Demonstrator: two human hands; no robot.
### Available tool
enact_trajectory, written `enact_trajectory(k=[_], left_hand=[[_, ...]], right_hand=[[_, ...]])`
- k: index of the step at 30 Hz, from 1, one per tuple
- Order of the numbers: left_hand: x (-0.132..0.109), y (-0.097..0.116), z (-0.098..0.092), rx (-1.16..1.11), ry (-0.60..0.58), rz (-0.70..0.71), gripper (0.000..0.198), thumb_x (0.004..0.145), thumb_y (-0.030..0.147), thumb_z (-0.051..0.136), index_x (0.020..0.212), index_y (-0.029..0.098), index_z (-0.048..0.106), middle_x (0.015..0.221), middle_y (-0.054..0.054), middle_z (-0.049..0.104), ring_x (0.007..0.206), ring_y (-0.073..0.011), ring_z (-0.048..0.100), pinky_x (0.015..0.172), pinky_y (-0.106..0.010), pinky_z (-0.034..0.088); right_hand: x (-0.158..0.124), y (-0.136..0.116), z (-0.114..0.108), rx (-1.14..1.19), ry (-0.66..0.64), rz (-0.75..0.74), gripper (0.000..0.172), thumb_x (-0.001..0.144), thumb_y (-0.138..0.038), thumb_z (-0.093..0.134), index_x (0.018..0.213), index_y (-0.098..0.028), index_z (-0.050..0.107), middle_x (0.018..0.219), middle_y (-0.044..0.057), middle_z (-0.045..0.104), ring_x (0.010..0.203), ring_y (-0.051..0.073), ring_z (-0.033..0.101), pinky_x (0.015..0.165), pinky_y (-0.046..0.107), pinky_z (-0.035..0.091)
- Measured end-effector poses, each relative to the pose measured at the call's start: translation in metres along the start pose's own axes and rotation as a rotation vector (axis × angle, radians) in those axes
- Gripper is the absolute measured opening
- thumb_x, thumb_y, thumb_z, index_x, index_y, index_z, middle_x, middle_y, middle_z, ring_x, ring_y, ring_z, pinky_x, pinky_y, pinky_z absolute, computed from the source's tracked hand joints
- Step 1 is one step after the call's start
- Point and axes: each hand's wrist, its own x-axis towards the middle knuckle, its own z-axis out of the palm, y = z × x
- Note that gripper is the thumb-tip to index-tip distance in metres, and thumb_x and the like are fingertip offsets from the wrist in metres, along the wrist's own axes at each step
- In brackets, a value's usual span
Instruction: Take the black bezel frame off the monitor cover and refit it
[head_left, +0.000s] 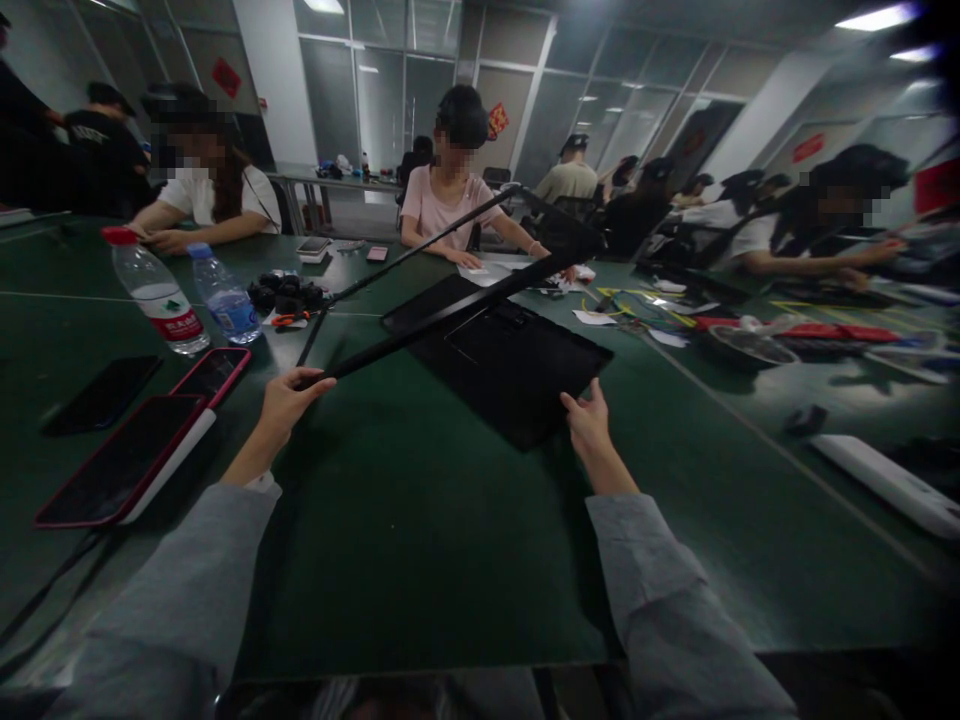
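My left hand [289, 405] pinches the near left corner of a thin black frame [442, 318], which is raised at a slant above the green table [420, 560]. The frame's far end rises toward the person across the table. Beneath and behind it, a flat black panel [510, 375] is tilted, its near corner low. My right hand [592, 430] is at the panel's right edge, thumb and fingers closed on that edge.
Two bottles [161, 305] and several phones [124, 460] are on the left. Dark cables [285, 295] lie behind them. A person [454, 200] sits opposite. Coloured wires [637, 308] and a white bar [885, 480] are on the right.
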Motion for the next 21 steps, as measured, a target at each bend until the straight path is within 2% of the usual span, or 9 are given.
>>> enact_trajectory(k=[4,5,7,9,10,13,15,18,21], left_hand=[[-0.001,0.001,-0.002,0.062,-0.019,0.074,0.055,0.052,0.055,0.094,0.090,0.018,0.079,0.087,-0.007,0.076,0.084,-0.0235,0.069,0.079,-0.035,0.052],[-0.002,0.002,-0.003,0.085,-0.018,0.093,0.053,0.053,0.054,0.094,0.090,0.018,0.079,0.088,-0.007,0.076,0.085,-0.0241,0.069,0.080,-0.036,0.052],[-0.003,0.004,-0.003,0.134,-0.027,0.134,0.050,0.055,0.053,0.094,0.089,0.019,0.080,0.090,-0.008,0.077,0.088,-0.0254,0.070,0.083,-0.037,0.053],[-0.005,0.003,-0.002,0.180,-0.044,0.164,0.047,0.056,0.052,0.095,0.088,0.020,0.081,0.090,-0.008,0.078,0.089,-0.0265,0.070,0.086,-0.038,0.053],[-0.005,0.003,-0.001,0.199,-0.052,0.173,0.046,0.056,0.052,0.095,0.087,0.021,0.081,0.090,-0.007,0.078,0.089,-0.0270,0.071,0.087,-0.039,0.053],[-0.005,0.000,0.002,0.235,-0.070,0.194,0.045,0.056,0.052,0.096,0.087,0.023,0.082,0.090,-0.007,0.078,0.091,-0.0280,0.071,0.090,-0.040,0.053],[-0.006,-0.002,0.004,0.254,-0.091,0.211,0.044,0.058,0.053,0.094,0.088,0.023,0.082,0.092,-0.007,0.079,0.092,-0.0285,0.071,0.093,-0.041,0.053],[-0.008,-0.003,0.007,0.295,-0.124,0.238,0.044,0.062,0.056,0.092,0.090,0.024,0.081,0.094,-0.008,0.079,0.094,-0.0287,0.072,0.095,-0.042,0.052],[-0.009,-0.003,0.008,0.325,-0.148,0.270,0.044,0.065,0.058,0.091,0.091,0.024,0.081,0.096,-0.008,0.079,0.093,-0.0286,0.072,0.092,-0.042,0.052]], right_hand=[[0.012,0.000,-0.006,0.008,-0.183,0.118,0.114,0.064,-0.048,0.088,0.165,-0.029,0.040,0.119,0.008,0.077,0.099,0.026,0.073,0.088,0.045,0.065],[0.017,0.001,-0.010,-0.040,-0.198,0.111,0.111,0.064,-0.050,0.088,0.163,-0.028,0.043,0.113,0.008,0.077,0.097,0.026,0.073,0.088,0.046,0.064],[0.027,0.005,-0.019,-0.164,-0.102,0.029,0.107,0.065,-0.055,0.086,0.160,-0.024,0.048,0.106,0.008,0.076,0.097,0.027,0.073,0.092,0.051,0.063],[0.034,0.010,-0.028,-0.268,0.029,-0.072,0.104,0.065,-0.060,0.083,0.156,-0.020,0.052,0.105,0.009,0.075,0.098,0.028,0.073,0.098,0.055,0.060],[0.036,0.013,-0.032,-0.303,0.034,-0.098,0.101,0.066,-0.061,0.082,0.153,-0.019,0.054,0.106,0.010,0.074,0.099,0.028,0.073,0.101,0.056,0.058],[0.037,0.018,-0.039,-0.355,-0.140,-0.128,0.084,0.068,-0.060,0.081,0.140,-0.020,0.063,0.116,0.013,0.075,0.107,0.030,0.072,0.104,0.057,0.056],[0.035,0.019,-0.036,-0.405,-0.167,-0.168,0.064,0.076,-0.056,0.076,0.129,-0.022,0.069,0.120,0.013,0.075,0.114,0.031,0.071,0.108,0.057,0.054],[0.032,0.017,-0.021,-0.560,-0.015,-0.182,0.043,0.086,-0.048,0.062,0.115,-0.020,0.074,0.113,0.017,0.076,0.119,0.035,0.069,0.115,0.061,0.047],[0.032,0.007,-0.007,-0.545,0.129,-0.200,0.043,0.088,-0.048,0.057,0.114,-0.018,0.073,0.116,0.020,0.075,0.123,0.037,0.068,0.115,0.061,0.045]])
